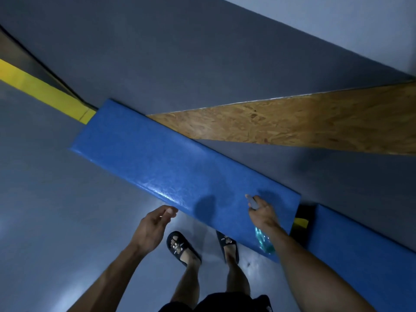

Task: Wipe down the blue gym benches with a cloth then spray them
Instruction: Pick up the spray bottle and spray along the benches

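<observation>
Blue gym bench [171, 163] runs slantwise across the grey floor [45, 199], from the upper left down toward the lower right, with its long top glossy and wet-looking near the front edge. A second blue bench [364, 251] lies just beyond its right end, with a dark gap and a bit of yellow between them. Over the right part of the first bench, the right hand [262, 210] holds a spray bottle [263, 242], fingers curled round its neck and the forefinger stretched forward over the nozzle; the clear, blue-green body of the bottle hangs below the wrist. The left hand [155, 221] hovers just off the bench's near edge, its fingers loosely bent and its thumb near the fingertips, holding nothing that I can make out. A board of pressed wood chips [304, 122] slants behind the bench, and a yellow strip [45, 91] runs off from its far end. Below, two feet in black slides [180, 246] stand on the floor beside the bench
</observation>
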Demonstrator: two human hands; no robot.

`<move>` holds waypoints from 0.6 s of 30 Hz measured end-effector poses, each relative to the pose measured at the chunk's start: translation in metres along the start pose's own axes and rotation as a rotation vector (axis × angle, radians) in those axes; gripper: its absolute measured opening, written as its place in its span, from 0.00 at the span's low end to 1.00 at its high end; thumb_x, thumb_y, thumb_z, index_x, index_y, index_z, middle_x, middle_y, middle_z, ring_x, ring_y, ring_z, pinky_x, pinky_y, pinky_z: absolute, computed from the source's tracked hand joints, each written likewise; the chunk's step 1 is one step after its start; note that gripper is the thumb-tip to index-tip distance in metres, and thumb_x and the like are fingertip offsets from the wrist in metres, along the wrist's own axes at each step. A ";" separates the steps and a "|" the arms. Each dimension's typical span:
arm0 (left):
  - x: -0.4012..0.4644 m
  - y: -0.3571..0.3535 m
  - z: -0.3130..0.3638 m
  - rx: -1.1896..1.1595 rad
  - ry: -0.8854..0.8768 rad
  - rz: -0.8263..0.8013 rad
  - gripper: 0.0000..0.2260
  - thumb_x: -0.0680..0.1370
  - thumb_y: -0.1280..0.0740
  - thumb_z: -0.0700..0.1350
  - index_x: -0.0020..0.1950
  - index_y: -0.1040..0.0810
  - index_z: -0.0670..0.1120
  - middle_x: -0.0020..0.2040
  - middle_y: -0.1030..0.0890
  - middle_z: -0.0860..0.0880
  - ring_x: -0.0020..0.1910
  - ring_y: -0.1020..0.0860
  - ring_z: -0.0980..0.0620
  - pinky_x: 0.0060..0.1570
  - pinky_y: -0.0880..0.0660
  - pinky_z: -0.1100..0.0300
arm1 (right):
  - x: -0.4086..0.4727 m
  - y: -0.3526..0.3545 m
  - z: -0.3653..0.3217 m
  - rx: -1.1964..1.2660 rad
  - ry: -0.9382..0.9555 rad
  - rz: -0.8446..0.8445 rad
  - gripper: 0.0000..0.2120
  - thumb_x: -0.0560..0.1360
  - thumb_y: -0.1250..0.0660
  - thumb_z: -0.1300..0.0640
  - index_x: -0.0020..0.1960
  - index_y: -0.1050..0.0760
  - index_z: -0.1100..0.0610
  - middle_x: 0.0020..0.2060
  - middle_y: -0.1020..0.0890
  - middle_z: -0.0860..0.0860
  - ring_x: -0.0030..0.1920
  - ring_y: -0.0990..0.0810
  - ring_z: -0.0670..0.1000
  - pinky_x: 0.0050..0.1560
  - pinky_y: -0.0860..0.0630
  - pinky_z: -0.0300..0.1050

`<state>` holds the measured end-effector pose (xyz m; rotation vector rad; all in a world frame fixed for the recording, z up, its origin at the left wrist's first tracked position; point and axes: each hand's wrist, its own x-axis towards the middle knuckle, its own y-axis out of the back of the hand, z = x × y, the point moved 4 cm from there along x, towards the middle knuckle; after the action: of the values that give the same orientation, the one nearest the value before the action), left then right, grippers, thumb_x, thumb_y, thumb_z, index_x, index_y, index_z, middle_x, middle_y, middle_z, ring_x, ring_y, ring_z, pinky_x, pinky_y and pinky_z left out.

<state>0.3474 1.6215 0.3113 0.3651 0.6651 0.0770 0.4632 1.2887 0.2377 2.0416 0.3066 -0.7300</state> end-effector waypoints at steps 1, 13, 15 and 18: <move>-0.001 0.005 -0.003 -0.006 0.003 0.004 0.10 0.80 0.42 0.59 0.51 0.21 0.63 0.48 0.17 0.62 0.47 0.19 0.63 0.48 0.25 0.60 | -0.006 -0.011 -0.008 0.025 0.026 -0.026 0.06 0.74 0.36 0.59 0.50 0.25 0.52 0.42 0.21 0.52 0.41 0.22 0.58 0.41 0.24 0.48; -0.019 0.061 -0.054 -0.085 0.059 0.079 0.12 0.80 0.43 0.62 0.52 0.21 0.62 0.50 0.17 0.60 0.48 0.19 0.63 0.48 0.25 0.59 | -0.051 -0.117 -0.077 -0.239 0.165 -0.178 0.04 0.74 0.37 0.55 0.46 0.32 0.51 0.49 0.20 0.52 0.53 0.22 0.58 0.48 0.29 0.46; -0.022 0.066 -0.058 -0.091 0.063 0.091 0.12 0.79 0.43 0.61 0.52 0.21 0.62 0.49 0.17 0.60 0.48 0.19 0.63 0.49 0.25 0.58 | -0.045 -0.105 -0.082 -0.161 0.112 -0.114 0.03 0.74 0.37 0.56 0.47 0.30 0.53 0.46 0.20 0.53 0.49 0.22 0.59 0.44 0.29 0.46; -0.024 0.071 -0.060 -0.080 0.067 0.105 0.11 0.79 0.43 0.61 0.52 0.22 0.63 0.49 0.17 0.62 0.49 0.19 0.62 0.51 0.25 0.58 | -0.028 -0.078 -0.087 -0.014 0.058 -0.056 0.06 0.73 0.36 0.59 0.49 0.26 0.53 0.43 0.19 0.52 0.42 0.20 0.57 0.42 0.22 0.50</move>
<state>0.2947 1.7018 0.3074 0.3215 0.7070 0.2163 0.4361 1.4063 0.2363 2.0505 0.4025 -0.7012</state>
